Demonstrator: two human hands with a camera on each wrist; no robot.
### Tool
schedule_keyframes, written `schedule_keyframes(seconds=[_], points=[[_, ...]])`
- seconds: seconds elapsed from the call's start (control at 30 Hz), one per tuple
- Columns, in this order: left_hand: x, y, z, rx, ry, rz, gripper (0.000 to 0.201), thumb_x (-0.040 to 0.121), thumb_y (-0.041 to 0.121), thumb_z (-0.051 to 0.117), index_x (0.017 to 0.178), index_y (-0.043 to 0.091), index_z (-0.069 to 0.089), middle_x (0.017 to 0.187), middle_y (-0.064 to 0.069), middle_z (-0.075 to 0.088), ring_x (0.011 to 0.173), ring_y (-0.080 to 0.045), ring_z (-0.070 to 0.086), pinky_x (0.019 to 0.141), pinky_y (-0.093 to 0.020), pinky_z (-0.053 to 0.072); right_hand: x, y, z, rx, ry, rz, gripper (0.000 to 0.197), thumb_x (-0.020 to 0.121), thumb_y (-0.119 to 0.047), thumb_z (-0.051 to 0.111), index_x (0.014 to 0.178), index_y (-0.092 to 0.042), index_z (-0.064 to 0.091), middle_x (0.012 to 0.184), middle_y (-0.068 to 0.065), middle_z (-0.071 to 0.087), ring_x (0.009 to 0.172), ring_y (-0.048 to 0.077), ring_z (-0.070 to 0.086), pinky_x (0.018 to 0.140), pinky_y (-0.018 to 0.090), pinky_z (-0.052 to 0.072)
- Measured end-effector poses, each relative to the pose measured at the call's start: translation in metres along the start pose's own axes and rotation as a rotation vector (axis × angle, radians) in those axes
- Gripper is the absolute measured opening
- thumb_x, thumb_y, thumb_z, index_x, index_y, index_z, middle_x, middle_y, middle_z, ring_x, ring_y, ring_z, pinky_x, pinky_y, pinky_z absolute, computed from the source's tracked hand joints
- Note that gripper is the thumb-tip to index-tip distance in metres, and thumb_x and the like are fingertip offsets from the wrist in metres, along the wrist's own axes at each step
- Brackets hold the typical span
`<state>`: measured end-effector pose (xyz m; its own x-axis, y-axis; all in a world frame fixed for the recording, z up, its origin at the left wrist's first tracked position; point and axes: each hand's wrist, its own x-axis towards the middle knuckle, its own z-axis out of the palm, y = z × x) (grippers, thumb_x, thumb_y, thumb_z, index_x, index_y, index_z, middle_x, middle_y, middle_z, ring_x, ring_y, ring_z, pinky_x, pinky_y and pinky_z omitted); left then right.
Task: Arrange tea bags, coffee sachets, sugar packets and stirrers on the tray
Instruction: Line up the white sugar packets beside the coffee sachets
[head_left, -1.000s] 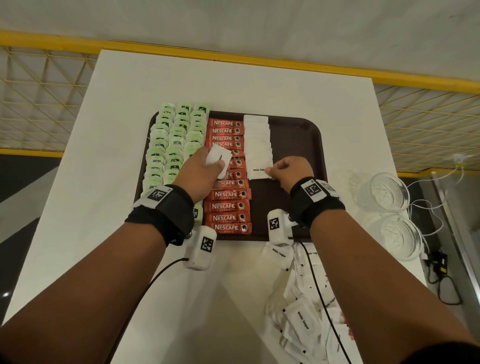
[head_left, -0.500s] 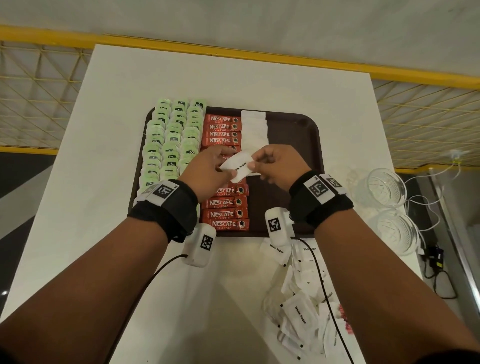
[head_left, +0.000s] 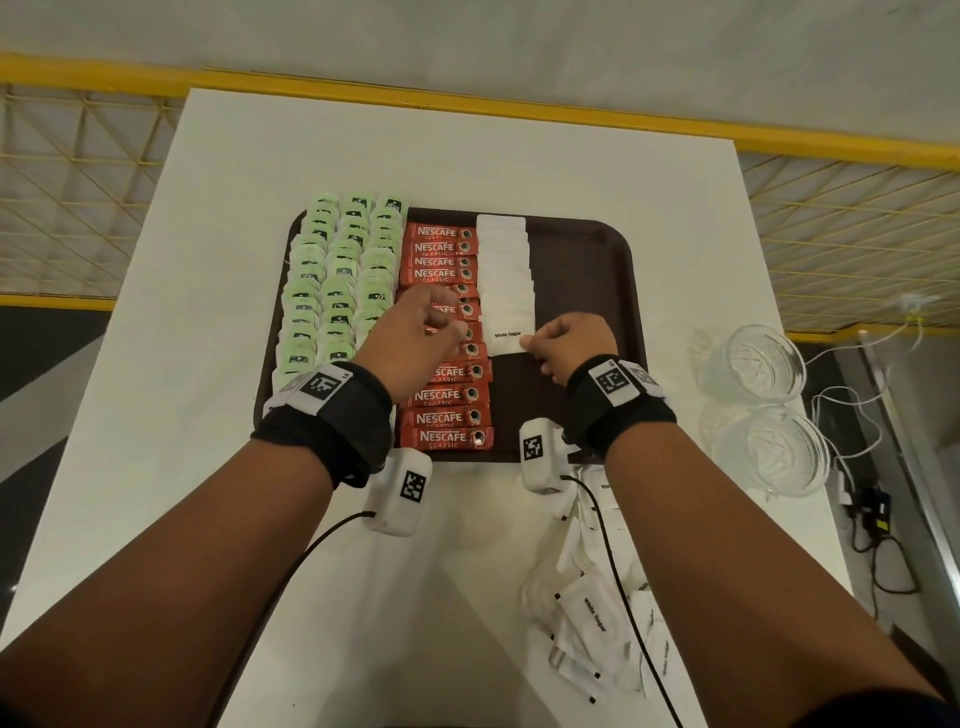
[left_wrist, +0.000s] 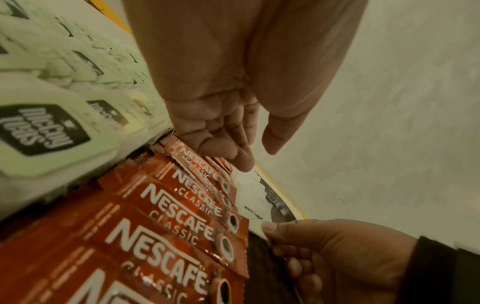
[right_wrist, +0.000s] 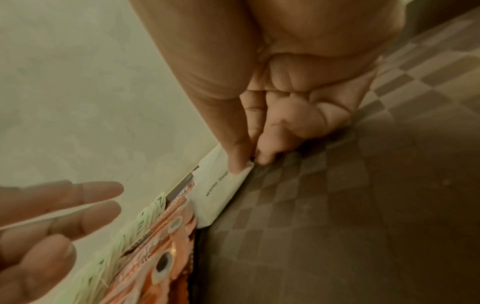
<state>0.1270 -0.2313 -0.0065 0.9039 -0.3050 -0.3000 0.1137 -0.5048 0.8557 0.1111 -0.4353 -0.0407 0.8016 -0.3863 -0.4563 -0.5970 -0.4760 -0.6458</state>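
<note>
The right grip (head_left: 563, 347) pinches the near corner of a white sugar packet (head_left: 511, 332) lying on the tray (head_left: 592, 291). The left grip (head_left: 415, 332), just to its left, hangs loosely spread and empty over the coffee sachets (head_left: 447, 395).

On the tray (head_left: 608, 270), tea bags (head_left: 337, 280) lie left, coffee sachets (head_left: 441, 400) middle, sugar packets (head_left: 506, 280) right.

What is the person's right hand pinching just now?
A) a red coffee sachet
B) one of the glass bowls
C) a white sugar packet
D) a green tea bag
C: the right hand pinches the near corner of the white sugar packet at the near end of the sugar row on the tray, while the left hand hovers open over the coffee sachets.
</note>
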Motion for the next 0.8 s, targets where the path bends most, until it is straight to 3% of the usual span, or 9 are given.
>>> schedule_keyframes(seconds=[0.17,0.33,0.43,0.57,0.7,0.8], points=[[-0.012,0.004,0.004,0.029,0.011,0.015,0.027,0.097,0.027,0.057,0.123,0.022,0.052,0.104,0.005,0.062,0.087,-0.009,0.066,0.067,-0.024,0.043,-0.010,0.001,-0.012,-0.076,0.031,-0.044,0.028,0.082,-0.039,0.074,0.087,-0.015,0.062,0.086,0.003,0.067,0.081,0.019,0.064,0.078,0.036,0.055],[-0.035,0.023,0.018,0.140,0.006,0.084,0.018,0.097,0.028,0.056,0.113,0.022,0.059,0.101,0.007,0.062,0.086,-0.003,0.061,0.069,-0.013,0.040,-0.057,0.009,-0.049,-0.055,-0.003,-0.162,0.026,0.084,-0.043,0.070,0.086,-0.020,0.061,0.082,0.000,0.064,0.075,0.016,0.063,0.068,0.031,0.052],[-0.058,0.032,0.036,0.144,-0.061,0.087,0.014,0.098,0.025,0.056,0.110,0.021,0.060,0.095,0.008,0.062,0.081,-0.005,0.063,0.068,-0.013,0.042,-0.097,0.024,-0.074,-0.045,-0.076,-0.231,0.024,0.086,-0.040,0.069,0.092,-0.018,0.063,0.079,-0.003,0.062,0.070,0.012,0.061,0.063,0.025,0.048],[-0.096,0.029,0.066,0.173,-0.205,0.057,0.011,0.097,0.026,0.057,0.105,0.020,0.062,0.092,0.007,0.063,0.084,-0.013,0.066,0.067,-0.020,0.048,-0.140,0.068,-0.094,-0.148,-0.157,-0.292,0.016,0.084,-0.032,0.072,0.090,-0.018,0.065,0.083,-0.006,0.064,0.076,0.010,0.060,0.071,0.028,0.050],[-0.127,0.017,0.093,0.362,-0.321,-0.005,0.023,0.095,0.038,0.058,0.106,0.018,0.063,0.100,0.005,0.064,0.092,-0.015,0.060,0.077,-0.028,0.048,-0.174,0.115,-0.095,-0.330,-0.289,-0.317,0.017,0.082,-0.026,0.075,0.095,-0.019,0.067,0.093,-0.007,0.064,0.072,-0.003,0.051,0.066,0.012,0.038],[-0.144,0.006,0.111,0.552,-0.390,-0.078,0.042,0.091,0.052,0.059,0.115,0.016,0.058,0.111,0.001,0.061,0.096,-0.016,0.056,0.081,-0.031,0.045,-0.192,0.137,-0.091,-0.507,-0.389,-0.308,0.031,0.079,-0.027,0.076,0.107,-0.024,0.063,0.105,-0.006,0.060,0.078,0.003,0.052,0.073,0.019,0.041]])
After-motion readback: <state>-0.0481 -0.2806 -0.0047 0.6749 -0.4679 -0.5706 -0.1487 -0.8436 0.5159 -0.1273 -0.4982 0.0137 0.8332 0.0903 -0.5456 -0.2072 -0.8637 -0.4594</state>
